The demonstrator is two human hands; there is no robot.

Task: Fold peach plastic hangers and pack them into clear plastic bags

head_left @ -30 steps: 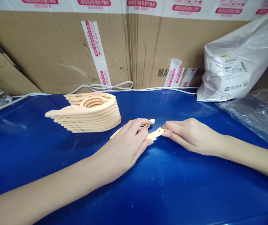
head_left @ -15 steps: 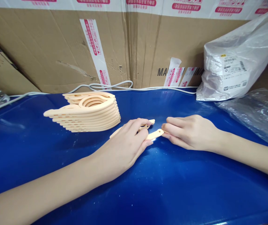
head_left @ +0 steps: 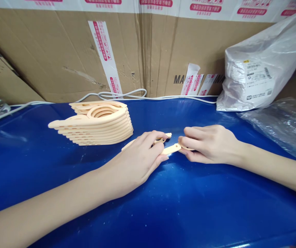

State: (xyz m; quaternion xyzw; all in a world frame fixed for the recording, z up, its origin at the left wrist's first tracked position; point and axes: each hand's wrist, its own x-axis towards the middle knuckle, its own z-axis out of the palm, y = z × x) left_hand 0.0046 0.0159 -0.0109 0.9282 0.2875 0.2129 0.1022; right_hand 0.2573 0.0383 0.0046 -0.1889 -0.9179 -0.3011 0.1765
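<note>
My left hand (head_left: 137,160) lies on a peach plastic hanger piece (head_left: 169,149) on the blue table (head_left: 184,206), fingers curled over it and pinning it down. My right hand (head_left: 210,144) pinches the other end of the same piece, fingers closed on a small part that is mostly hidden. A neat stack of several folded peach hangers (head_left: 96,122) stands just left of my left hand.
Cardboard boxes (head_left: 142,51) form a wall along the back. White cables (head_left: 127,95) run along their foot. A white plastic bag with a label (head_left: 256,75) and a clear crumpled bag (head_left: 284,125) lie at the right. Another clear bag shows at the far left edge.
My right hand has risen slightly and curled tighter around the end of the piece. My left hand and the stack have stayed put.
</note>
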